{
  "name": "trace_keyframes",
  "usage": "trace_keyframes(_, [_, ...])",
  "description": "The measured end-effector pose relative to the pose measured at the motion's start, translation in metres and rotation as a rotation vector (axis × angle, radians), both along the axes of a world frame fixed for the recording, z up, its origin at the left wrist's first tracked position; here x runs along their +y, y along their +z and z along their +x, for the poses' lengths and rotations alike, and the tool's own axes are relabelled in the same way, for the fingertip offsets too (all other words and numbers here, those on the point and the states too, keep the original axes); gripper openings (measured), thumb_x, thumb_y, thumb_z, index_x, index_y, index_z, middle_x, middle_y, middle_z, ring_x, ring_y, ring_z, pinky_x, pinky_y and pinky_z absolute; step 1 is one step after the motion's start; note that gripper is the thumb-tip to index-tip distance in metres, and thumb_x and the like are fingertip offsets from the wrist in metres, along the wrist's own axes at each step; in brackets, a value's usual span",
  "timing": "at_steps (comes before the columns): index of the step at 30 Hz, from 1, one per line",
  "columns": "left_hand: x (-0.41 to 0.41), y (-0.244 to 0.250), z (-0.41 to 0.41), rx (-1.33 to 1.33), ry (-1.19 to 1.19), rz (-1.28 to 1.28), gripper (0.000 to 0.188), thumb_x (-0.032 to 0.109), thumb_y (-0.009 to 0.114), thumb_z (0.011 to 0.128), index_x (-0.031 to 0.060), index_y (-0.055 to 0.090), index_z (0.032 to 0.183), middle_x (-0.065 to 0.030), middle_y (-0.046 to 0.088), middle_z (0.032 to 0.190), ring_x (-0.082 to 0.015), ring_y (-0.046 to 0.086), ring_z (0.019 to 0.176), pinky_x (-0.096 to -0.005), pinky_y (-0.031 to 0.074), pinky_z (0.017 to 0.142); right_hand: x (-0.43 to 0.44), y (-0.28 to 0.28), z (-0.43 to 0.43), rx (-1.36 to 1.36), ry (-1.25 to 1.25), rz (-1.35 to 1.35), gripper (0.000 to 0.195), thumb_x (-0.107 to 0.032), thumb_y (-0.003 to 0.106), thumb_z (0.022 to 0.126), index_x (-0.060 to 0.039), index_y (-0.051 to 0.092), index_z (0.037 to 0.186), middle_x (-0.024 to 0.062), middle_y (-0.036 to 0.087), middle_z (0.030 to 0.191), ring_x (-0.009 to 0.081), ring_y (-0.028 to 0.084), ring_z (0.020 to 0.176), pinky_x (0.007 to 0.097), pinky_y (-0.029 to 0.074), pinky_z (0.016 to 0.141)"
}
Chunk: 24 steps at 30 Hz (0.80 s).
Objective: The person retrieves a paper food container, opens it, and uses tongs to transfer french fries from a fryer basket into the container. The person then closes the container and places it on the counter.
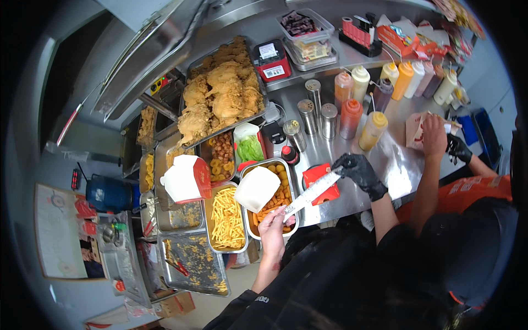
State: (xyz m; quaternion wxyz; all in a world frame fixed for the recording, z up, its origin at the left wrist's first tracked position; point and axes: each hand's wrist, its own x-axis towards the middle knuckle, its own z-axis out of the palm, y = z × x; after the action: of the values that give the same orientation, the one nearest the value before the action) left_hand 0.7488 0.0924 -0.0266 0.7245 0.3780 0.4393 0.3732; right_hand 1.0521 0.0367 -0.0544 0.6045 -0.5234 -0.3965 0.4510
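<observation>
A long white printed strip, seemingly a paper slip, is stretched between my two hands. My bare left hand grips its lower end above a steel pan of orange fried sticks and round balls. The upper end is pinched by my right hand, in a black glove. Under the strip, a red carton rests on the steel counter. An open white paper box sits on the pan. To its left are a pan of French fries and a red-and-white takeaway box.
Fried chicken fills a large raised tray. Steel shakers, a small dark bottle and squeeze bottles stand behind my hands. At right, a co-worker's hand is on a paper bag. Tongs lie on a tray.
</observation>
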Motion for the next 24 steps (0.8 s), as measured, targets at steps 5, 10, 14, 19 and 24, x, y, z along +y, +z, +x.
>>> trace_keyframes(5, [0.005,-0.015,-0.001,-0.268,-0.039,-0.384,0.020,0.007,0.053,0.096,-0.0031,0.060,0.111,-0.0116,0.067,0.087,-0.0179,0.064,0.075,-0.0292,0.051,0.070,-0.001,-0.039,-0.016,0.190,-0.170,-0.015,0.018,-0.001,0.067,0.088,-0.0001,0.064,0.106,0.0061,0.069,0.093,0.0118,0.065,0.083,0.0268,0.054,0.074])
trace_keyframes(10, [0.000,-0.031,0.023,-0.081,-0.083,-0.244,0.025,0.010,0.050,0.099,-0.0028,0.060,0.118,-0.0110,0.069,0.090,-0.0136,0.063,0.073,-0.0247,0.048,0.067,-0.002,-0.040,-0.052,0.602,-0.275,-0.187,0.025,-0.008,0.067,0.091,-0.0039,0.062,0.115,0.0062,0.068,0.099,0.0156,0.067,0.086,0.0275,0.055,0.068])
trace_keyframes(14, [-0.007,-0.036,0.043,0.023,-0.223,-0.121,0.030,0.008,0.052,0.099,-0.0013,0.057,0.127,-0.0102,0.070,0.094,-0.0114,0.064,0.075,-0.0229,0.048,0.068,-0.004,-0.074,-0.061,0.651,-0.482,-0.204,0.024,-0.006,0.065,0.091,-0.0015,0.063,0.114,0.0063,0.067,0.101,0.0157,0.066,0.085,0.0292,0.054,0.070])
trace_keyframes(19, [-0.008,-0.038,0.036,0.070,-0.293,-0.040,0.045,0.006,0.055,0.098,0.0047,0.040,0.141,-0.0084,0.069,0.108,-0.0119,0.064,0.086,-0.0240,0.048,0.073,-0.012,-0.118,-0.002,0.216,-0.570,-0.181,0.024,-0.004,0.065,0.088,0.0016,0.064,0.111,0.0072,0.069,0.099,0.0190,0.067,0.086,0.0305,0.052,0.074])
trace_keyframes(24, [0.000,-0.042,-0.004,0.156,-0.176,-0.017,0.038,0.005,0.053,0.098,0.0039,0.045,0.135,-0.0129,0.067,0.113,-0.0142,0.065,0.087,-0.0251,0.050,0.074,-0.015,-0.190,0.051,-0.276,-0.489,-0.342,0.030,-0.007,0.068,0.083,0.0022,0.064,0.111,0.0111,0.071,0.095,0.0234,0.068,0.085,0.0338,0.052,0.076])
